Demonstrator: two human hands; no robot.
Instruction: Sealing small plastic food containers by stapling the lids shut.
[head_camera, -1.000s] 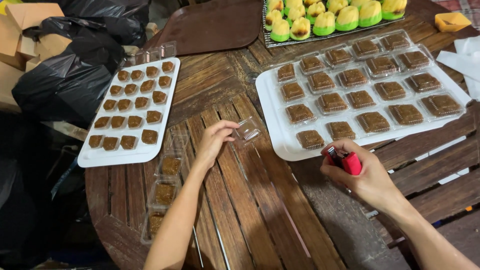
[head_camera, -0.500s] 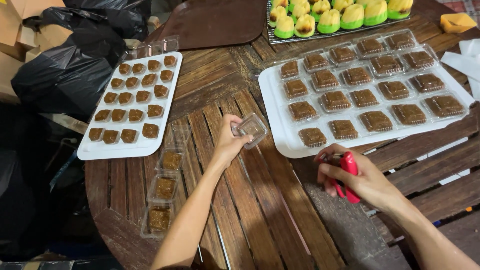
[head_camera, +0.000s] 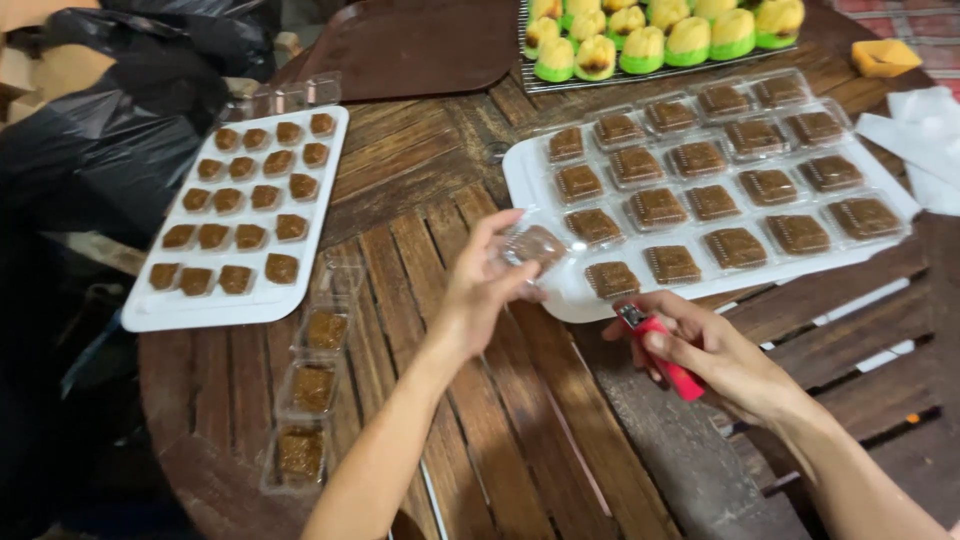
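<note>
My left hand (head_camera: 482, 288) holds a small clear plastic packet with a brown cake inside (head_camera: 532, 246), lifted above the wooden table beside the right-hand white tray (head_camera: 535, 190). Lower right of it, my right hand (head_camera: 718, 352) grips a red lighter (head_camera: 665, 353), its metal top pointing toward the packet. That tray carries several wrapped brown cakes (head_camera: 712, 203). A second white tray (head_camera: 230, 305) at the left bears several unwrapped brown cakes (head_camera: 250, 201).
A strip of three wrapped cakes (head_camera: 312, 388) lies on the round slatted table (head_camera: 440, 180). A rack of yellow-green cakes (head_camera: 655, 35) and a brown tray (head_camera: 420, 45) sit at the back. Black plastic bags (head_camera: 110, 120) lie left, white paper (head_camera: 925, 135) right.
My left hand picked the clear packet up off the table and raised it toward the tray's edge. My right hand shifted left and nearer with the lighter.
</note>
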